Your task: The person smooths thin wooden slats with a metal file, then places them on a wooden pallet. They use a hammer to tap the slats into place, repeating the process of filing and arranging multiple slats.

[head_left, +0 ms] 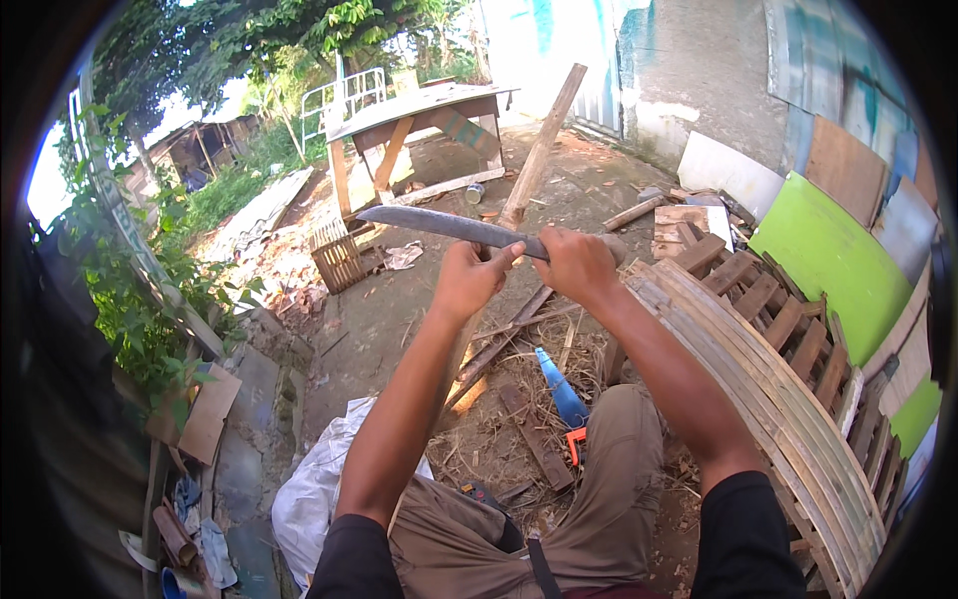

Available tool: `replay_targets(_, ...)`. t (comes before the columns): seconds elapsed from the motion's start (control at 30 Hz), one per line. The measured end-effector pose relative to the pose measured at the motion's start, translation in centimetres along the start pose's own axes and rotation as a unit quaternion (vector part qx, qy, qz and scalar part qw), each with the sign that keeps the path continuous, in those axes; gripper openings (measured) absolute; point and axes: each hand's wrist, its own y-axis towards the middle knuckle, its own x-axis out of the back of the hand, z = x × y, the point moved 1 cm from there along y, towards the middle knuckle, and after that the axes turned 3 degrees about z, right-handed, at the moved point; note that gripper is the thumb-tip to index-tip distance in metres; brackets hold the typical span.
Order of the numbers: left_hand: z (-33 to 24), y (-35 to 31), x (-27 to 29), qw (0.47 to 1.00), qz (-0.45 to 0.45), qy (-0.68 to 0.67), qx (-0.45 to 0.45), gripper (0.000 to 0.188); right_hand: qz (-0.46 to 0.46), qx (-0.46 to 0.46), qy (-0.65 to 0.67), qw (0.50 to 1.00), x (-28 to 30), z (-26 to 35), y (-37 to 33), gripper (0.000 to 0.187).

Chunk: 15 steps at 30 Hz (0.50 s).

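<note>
A machete point(429, 222) with a long dark grey blade lies nearly level in front of me, its tip to the left. My right hand point(579, 265) is closed around its handle end. Behind the blade, a long wooden strip point(544, 150) slants up and away. My left hand point(469, 285) is closed around this strip just under the blade, its thumb at the blade near the right hand. The strip's lower part runs down beside my left forearm, partly hidden by it. Blade and strip cross close to both hands; whether they touch I cannot tell.
A handsaw point(563, 391) with a blue blade and orange handle lies among shavings by my knee. Stacked long boards point(768, 399) fill the right, beside a green panel point(828, 260). A white sack point(324, 489) lies left; a wooden table point(419, 115) stands ahead.
</note>
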Motion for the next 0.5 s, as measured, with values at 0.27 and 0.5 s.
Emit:
replay_targets(0.27, 0.2, 1.3, -0.1, 0.997, -0.04, -0.009, 0.063, 0.037, 0.0, -0.031, -0.028, 0.999, 0.2, -0.5, 1.8, 0.02)
replay_targets(0.5, 1.5, 1.6, -1.4, 0.998, -0.006, -0.053, 0.044, 0.04, 0.082, -0.046, -0.032, 0.995, 2.2, -1.3, 2.2, 0.023)
